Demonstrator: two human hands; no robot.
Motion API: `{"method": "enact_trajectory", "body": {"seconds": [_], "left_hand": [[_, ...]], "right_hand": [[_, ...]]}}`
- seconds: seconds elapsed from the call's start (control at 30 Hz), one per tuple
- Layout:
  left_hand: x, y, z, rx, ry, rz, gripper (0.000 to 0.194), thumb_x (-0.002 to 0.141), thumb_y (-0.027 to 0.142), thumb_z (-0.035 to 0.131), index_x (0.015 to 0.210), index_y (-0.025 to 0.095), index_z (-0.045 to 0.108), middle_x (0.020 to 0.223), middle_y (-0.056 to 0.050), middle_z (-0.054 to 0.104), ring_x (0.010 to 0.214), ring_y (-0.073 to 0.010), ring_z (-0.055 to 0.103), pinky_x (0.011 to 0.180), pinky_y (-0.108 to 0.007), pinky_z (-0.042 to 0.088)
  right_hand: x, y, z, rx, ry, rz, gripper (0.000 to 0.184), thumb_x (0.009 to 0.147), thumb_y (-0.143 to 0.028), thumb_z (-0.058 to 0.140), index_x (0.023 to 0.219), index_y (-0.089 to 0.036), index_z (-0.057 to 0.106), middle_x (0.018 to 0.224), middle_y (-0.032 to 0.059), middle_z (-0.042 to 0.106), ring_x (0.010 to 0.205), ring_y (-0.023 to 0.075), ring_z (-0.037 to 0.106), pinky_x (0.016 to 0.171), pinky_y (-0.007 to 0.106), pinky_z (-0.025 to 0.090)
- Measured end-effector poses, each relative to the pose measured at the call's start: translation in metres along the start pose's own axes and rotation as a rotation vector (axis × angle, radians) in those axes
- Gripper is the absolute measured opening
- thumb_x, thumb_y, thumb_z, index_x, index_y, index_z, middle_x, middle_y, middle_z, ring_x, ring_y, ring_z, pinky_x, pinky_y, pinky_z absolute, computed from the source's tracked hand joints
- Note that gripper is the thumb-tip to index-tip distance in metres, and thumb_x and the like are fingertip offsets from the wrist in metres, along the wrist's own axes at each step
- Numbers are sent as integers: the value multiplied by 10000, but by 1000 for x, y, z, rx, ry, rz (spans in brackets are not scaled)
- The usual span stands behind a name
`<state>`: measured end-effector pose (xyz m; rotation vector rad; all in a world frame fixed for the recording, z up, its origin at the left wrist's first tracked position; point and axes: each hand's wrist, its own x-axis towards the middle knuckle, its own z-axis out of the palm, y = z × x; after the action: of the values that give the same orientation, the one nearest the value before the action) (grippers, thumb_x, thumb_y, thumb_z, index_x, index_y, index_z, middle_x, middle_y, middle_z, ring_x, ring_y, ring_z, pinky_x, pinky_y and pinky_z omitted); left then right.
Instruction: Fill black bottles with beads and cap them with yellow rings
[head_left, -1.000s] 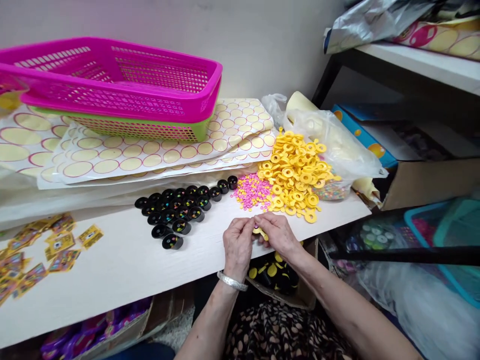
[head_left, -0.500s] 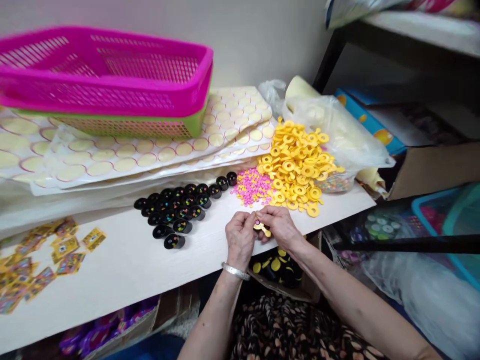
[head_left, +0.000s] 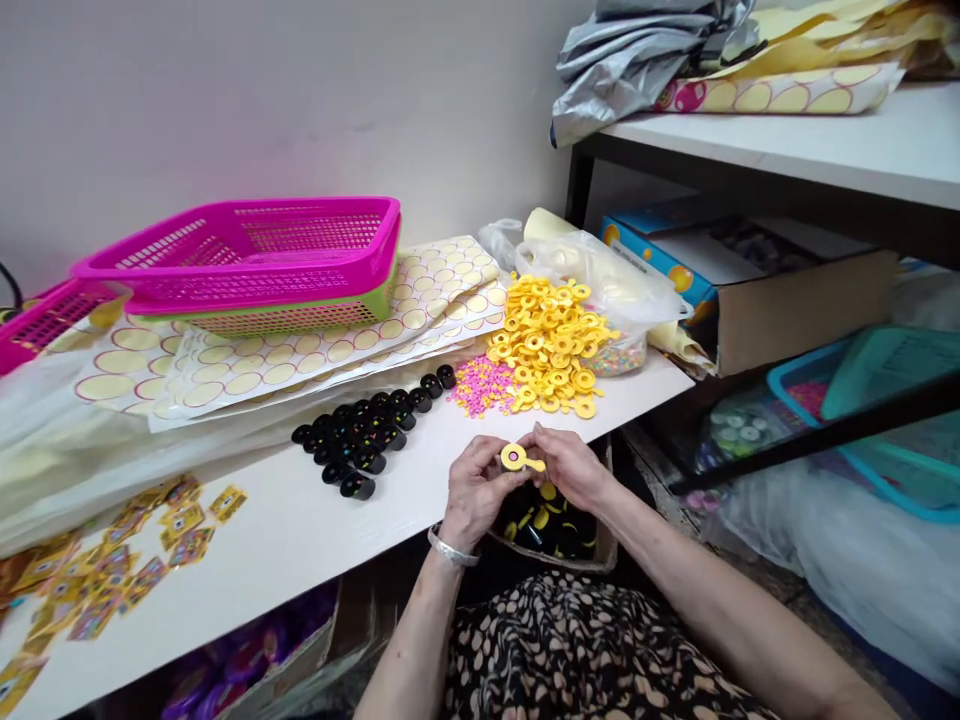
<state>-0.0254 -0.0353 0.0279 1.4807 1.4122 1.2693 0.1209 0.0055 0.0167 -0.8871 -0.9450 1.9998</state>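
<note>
A yellow plastic ring piece with a short handle is held up in front of me, a pink bead in its centre. My left hand pinches its round part from the left, thumb below. My right hand curls closely about the handle end; some of its fingers are hidden behind the piece. Beyond the hands lie a heap of similar yellow ring pieces and a spread of small pink and yellow beads. Rows of small black cups, with coloured bits inside, stand to the left.
Pink and green baskets sit on circle-printed sheets at the back. Printed packets are scattered at the left. Below my hands is a box of black and yellow parts. A plastic bag and a carton stand right.
The view has tipped upward, showing more wall and shelf. The ring piece now faces up with its bead and handle exposed; my fingers have moved off its face.
</note>
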Motion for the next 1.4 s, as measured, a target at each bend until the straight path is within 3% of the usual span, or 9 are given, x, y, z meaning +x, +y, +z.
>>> {"method": "enact_trajectory", "body": {"seconds": [0.07, 0.17, 0.33, 0.5, 0.77, 0.9, 1.07, 1.17, 1.4], "left_hand": [[-7, 9, 7, 22, -3, 72, 270, 618, 301, 755, 851, 188, 678, 854, -44, 597, 849, -182, 521, 782, -313, 426], [-14, 21, 15, 80, -82, 175, 282, 645, 294, 740, 901, 197, 669, 873, -58, 608, 901, -206, 514, 805, -341, 432], [-15, 32, 30, 237, -263, 428, 226, 721, 245, 675, 940, 200, 639, 831, -48, 653, 875, -201, 526, 840, -378, 414], [-19, 31, 48, 325, -401, 571, 188, 758, 195, 596, 942, 200, 640, 918, -65, 681, 926, -219, 560, 906, -423, 401], [-26, 28, 60, 315, -417, 625, 189, 784, 176, 547, 959, 175, 620, 876, -67, 678, 919, -205, 561, 910, -406, 413], [-26, 23, 59, 325, -425, 554, 159, 806, 219, 541, 936, 168, 618, 868, -68, 663, 927, -209, 538, 891, -399, 420], [-37, 17, 59, 318, -547, 511, 140, 816, 199, 526, 928, 173, 605, 862, -55, 655, 896, -191, 537, 927, -405, 396], [-48, 13, 61, 300, -598, 503, 157, 823, 170, 494, 945, 163, 593, 847, -57, 644, 848, -171, 546, 958, -412, 373], [-54, -4, 61, 316, -541, 423, 136, 812, 184, 516, 920, 174, 599, 856, -62, 640, 859, -181, 531, 913, -407, 402]], "right_hand": [[-19, -2, -14, 97, -82, 12, 316, 682, -366, 702, 905, -146, 658, 854, 56, 652, 719, 121, 596, 586, 216, 492], [-40, -4, -30, 176, -255, 68, 543, 521, -163, 796, 1036, -189, 628, 1035, 59, 630, 950, 179, 580, 781, 314, 503], [-54, -9, -47, 123, -313, 79, 682, 418, -66, 802, 1062, -178, 611, 986, 41, 640, 906, 170, 593, 771, 303, 499], [-64, -19, -52, -31, -325, 71, 636, 443, -69, 785, 1048, -159, 612, 960, 20, 632, 876, 132, 581, 740, 227, 463], [-75, -10, -51, -38, -179, 53, 475, 419, -99, 800, 868, -132, 648, 740, -26, 606, 705, 112, 554, 620, 211, 431], [-76, 8, -50, 94, -52, 5, 475, 452, -115, 787, 908, -143, 657, 795, -6, 627, 722, 112, 550, 629, 211, 429], [-81, 18, -53, 106, -193, 174, 465, 491, -98, 759, 941, -131, 647, 796, 2, 628, 697, 97, 548, 593, 189, 413], [-85, 26, -52, 107, -196, 214, 492, 462, -82, 759, 936, -131, 639, 782, 0, 629, 687, 109, 559, 598, 209, 424], [-85, 43, -50, -25, -84, 74, 373, 564, -155, 737, 921, -132, 632, 778, -14, 616, 680, 99, 526, 618, 215, 396]]}}
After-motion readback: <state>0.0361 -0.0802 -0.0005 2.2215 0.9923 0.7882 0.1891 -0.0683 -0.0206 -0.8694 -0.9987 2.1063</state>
